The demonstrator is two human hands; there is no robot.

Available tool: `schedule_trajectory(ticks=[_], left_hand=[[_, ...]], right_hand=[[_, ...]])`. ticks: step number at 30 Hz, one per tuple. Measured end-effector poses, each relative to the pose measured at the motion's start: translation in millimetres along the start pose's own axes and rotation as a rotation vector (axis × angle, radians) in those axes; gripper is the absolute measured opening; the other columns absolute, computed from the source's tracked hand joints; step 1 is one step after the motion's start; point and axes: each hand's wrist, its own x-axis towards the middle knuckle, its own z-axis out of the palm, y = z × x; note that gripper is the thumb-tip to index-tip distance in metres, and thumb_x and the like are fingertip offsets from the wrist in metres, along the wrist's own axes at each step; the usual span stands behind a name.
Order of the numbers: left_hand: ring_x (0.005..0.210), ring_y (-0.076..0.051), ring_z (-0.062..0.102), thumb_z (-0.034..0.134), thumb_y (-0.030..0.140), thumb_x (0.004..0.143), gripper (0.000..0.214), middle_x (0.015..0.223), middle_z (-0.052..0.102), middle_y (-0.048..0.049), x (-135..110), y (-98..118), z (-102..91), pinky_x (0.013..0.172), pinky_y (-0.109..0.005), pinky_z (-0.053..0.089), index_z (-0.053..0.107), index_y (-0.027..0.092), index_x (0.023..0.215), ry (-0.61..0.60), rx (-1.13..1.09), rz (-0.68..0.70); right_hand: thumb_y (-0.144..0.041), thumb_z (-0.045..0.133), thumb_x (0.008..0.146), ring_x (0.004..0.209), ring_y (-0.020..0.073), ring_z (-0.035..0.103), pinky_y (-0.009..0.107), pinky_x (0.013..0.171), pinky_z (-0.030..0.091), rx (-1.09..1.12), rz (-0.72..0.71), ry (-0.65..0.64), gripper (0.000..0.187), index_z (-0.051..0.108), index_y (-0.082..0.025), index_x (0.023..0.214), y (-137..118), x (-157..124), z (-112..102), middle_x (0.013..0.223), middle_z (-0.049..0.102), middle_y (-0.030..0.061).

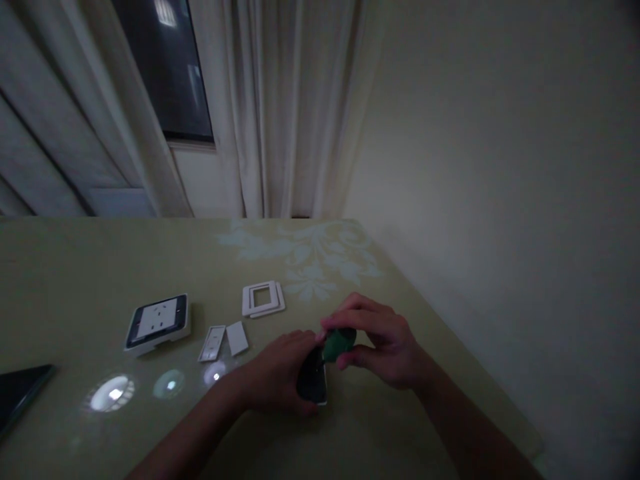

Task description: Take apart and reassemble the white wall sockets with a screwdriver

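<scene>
1. We see our left hand (pixel 277 373), fingers clamped on the edges of a dark panel (pixel 312 385) near us on the tabletop (pixel 150 260).
2. Just right, our right hand (pixel 383 341) has its fingers closed around a green handle (pixel 339 344); whether its tip touches the panel, we cannot tell.
3. We judge the panel light, stiff and slippery, best held by its edges; the handle looks firm, best gripped around its thick part.

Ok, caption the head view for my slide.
Right hand gripping a green screwdriver, left hand holding a dark panel, power socket at left.
</scene>
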Motion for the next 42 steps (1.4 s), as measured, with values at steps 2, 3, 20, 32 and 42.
schedule_trajectory(ticks=[2,3,20,32,42], left_hand=[[0.119,-0.036,0.065,0.097,0.036,0.063,0.079,0.134,0.070,-0.0095,1,-4,-3.6,0.108,-0.052,0.052,0.060,0.028,0.133,-0.020,0.001,0.018],[0.118,-0.036,0.066,0.097,0.038,0.062,0.083,0.133,0.070,-0.0092,1,-6,-6.0,0.107,-0.051,0.052,0.060,0.027,0.135,-0.036,0.000,0.022],[0.118,-0.037,0.068,0.099,0.042,0.062,0.081,0.133,0.072,-0.0107,-1,3,-12.9,0.104,-0.051,0.055,0.066,0.023,0.133,-0.067,0.003,0.007],[0.109,-0.033,0.068,0.094,0.045,0.062,0.073,0.124,0.073,-0.0068,1,0,-8.8,0.099,-0.046,0.055,0.067,0.028,0.128,-0.052,0.034,0.033],[0.118,-0.036,0.068,0.097,0.042,0.061,0.079,0.132,0.073,-0.0094,0,3,-10.9,0.104,-0.048,0.054,0.067,0.026,0.133,-0.066,0.037,0.022]], right_hand=[[-0.034,0.088,0.092,0.096,0.0200,0.075,0.035,0.084,0.065,0.042,0.019,-0.018,0.050,0.074,-0.034,0.141,-1,1,-3,0.108,0.077,0.0049],[-0.033,0.087,0.093,0.096,0.0200,0.076,0.035,0.084,0.065,0.065,0.028,-0.030,0.050,0.074,-0.033,0.140,-2,2,-4,0.108,0.077,0.0050],[-0.050,0.058,0.110,0.064,0.0176,0.061,0.030,0.058,0.027,-0.930,0.286,-0.740,0.033,0.065,-0.019,0.100,-61,72,-15,0.080,0.075,0.0037],[-0.022,0.060,0.111,0.095,0.0208,0.063,0.032,0.084,0.049,-0.662,-0.143,-1.014,0.012,0.070,-0.019,0.115,-66,85,-34,0.105,0.074,0.0077],[-0.053,0.056,0.110,0.067,0.0202,0.066,0.031,0.061,0.035,-1.015,0.408,-0.887,0.043,0.079,-0.021,0.095,-65,91,-20,0.075,0.076,0.0046]])
